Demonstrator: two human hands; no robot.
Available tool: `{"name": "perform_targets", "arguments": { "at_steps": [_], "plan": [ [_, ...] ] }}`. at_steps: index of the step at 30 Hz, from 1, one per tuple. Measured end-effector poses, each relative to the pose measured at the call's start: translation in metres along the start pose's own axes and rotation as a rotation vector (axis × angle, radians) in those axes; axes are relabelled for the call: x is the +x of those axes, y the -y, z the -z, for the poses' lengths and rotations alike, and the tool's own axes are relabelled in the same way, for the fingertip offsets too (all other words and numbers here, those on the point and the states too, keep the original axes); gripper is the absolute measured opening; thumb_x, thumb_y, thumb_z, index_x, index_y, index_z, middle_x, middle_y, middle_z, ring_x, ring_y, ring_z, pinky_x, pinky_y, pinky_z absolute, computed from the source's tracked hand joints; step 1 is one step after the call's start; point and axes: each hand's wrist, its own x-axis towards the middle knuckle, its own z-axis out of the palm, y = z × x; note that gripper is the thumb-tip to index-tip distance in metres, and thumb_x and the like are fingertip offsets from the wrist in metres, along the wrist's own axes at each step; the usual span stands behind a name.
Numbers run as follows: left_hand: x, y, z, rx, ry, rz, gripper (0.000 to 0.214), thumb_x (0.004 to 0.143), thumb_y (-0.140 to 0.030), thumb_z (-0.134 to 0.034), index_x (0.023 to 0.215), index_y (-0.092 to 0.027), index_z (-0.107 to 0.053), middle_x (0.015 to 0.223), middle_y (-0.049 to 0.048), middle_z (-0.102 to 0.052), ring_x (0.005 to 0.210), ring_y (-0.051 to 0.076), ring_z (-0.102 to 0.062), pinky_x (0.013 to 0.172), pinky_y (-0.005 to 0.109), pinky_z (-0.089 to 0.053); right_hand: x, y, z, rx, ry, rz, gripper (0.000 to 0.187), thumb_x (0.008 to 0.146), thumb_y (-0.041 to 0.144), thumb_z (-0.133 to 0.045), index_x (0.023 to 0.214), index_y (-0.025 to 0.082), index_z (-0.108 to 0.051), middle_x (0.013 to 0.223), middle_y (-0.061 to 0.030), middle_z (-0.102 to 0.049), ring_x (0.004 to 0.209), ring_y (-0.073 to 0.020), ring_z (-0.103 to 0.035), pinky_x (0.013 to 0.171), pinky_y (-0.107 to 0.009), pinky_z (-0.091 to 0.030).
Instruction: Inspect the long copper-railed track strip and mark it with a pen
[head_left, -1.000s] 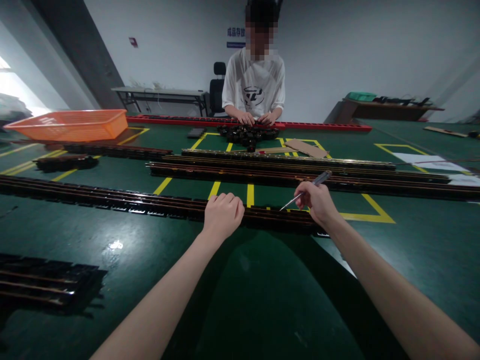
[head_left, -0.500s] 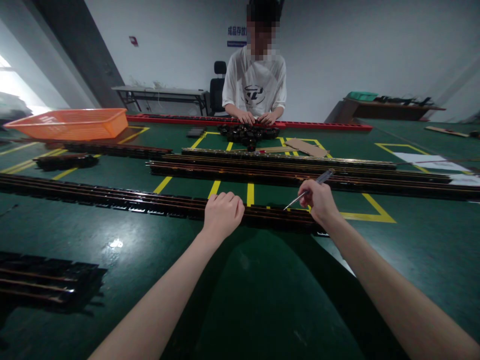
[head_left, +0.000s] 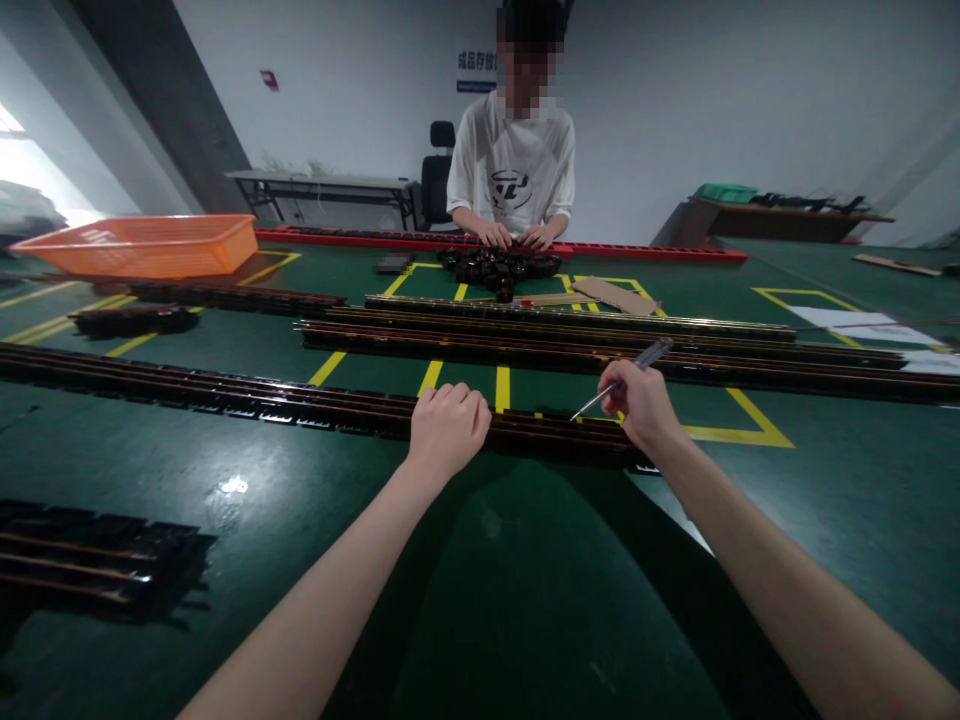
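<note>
My left hand (head_left: 448,428) is closed in a fist and rests on a long dark rail strip (head_left: 247,397) that runs across the green table (head_left: 525,600). My right hand (head_left: 637,403) grips a small screwdriver (head_left: 628,373) with a clear handle. Its metal tip points down-left at the same strip, just right of my left hand. Whether the fist holds anything is hidden.
More long dark strips (head_left: 600,345) lie beyond. Across the table a person in a white T-shirt (head_left: 513,175) works with both hands at a pile of black parts (head_left: 499,266) beside a red strip (head_left: 652,252). An orange basket (head_left: 142,245) stands far left. Short strips (head_left: 90,560) lie near left.
My right hand and the screwdriver have risen slightly above the strip. My left fist stays put.
</note>
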Motion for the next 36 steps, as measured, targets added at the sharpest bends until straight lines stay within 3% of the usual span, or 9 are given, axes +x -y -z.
{"name": "perform_targets", "arguments": {
  "at_steps": [9, 15, 28, 36],
  "plan": [
    [0.0, -0.002, 0.002, -0.005, -0.036, 0.018, 0.04, 0.092, -0.026, -0.034, 0.071, -0.016, -0.066, 0.076, 0.0061, -0.07, 0.067, 0.016, -0.059, 0.075, 0.037, -0.04, 0.001, -0.005, 0.001, -0.028, -0.002, 0.066, 0.014, 0.056, 0.022, -0.052, 0.043, 0.021, -0.049, 0.033, 0.0024, -0.043, 0.033, -0.0087, -0.039, 0.034, -0.022, -0.031],
    [0.002, -0.002, 0.002, -0.034, 0.002, 0.052, 0.039, 0.091, -0.026, -0.034, 0.073, -0.016, -0.066, 0.078, 0.0066, -0.069, 0.069, 0.017, -0.059, 0.078, 0.039, -0.039, -0.001, -0.001, 0.0, -0.043, 0.003, 0.043, 0.015, 0.058, 0.023, -0.052, 0.043, 0.02, -0.049, 0.034, 0.0018, -0.043, 0.035, -0.0086, -0.039, 0.035, -0.022, -0.031],
    [0.001, 0.015, 0.008, 0.018, -0.06, 0.226, 0.035, 0.085, -0.022, -0.037, 0.061, -0.017, -0.062, 0.07, 0.007, -0.068, 0.06, 0.017, -0.057, 0.079, 0.043, -0.036, -0.013, 0.011, -0.006, -0.054, 0.344, -0.001, 0.014, 0.065, 0.028, -0.059, 0.057, 0.017, -0.058, 0.048, 0.0001, -0.058, 0.042, -0.0083, -0.051, 0.042, -0.019, -0.041],
    [0.003, 0.012, 0.014, 0.051, 0.07, 0.307, 0.038, 0.087, -0.023, -0.032, 0.07, -0.015, -0.065, 0.08, 0.0086, -0.069, 0.072, 0.02, -0.06, 0.086, 0.045, -0.033, -0.01, 0.004, -0.008, -0.001, 0.338, -0.006, 0.019, 0.061, 0.033, -0.063, 0.055, 0.016, -0.058, 0.046, -0.0003, -0.058, 0.039, -0.0082, -0.05, 0.039, -0.019, -0.039]
  ]
}}
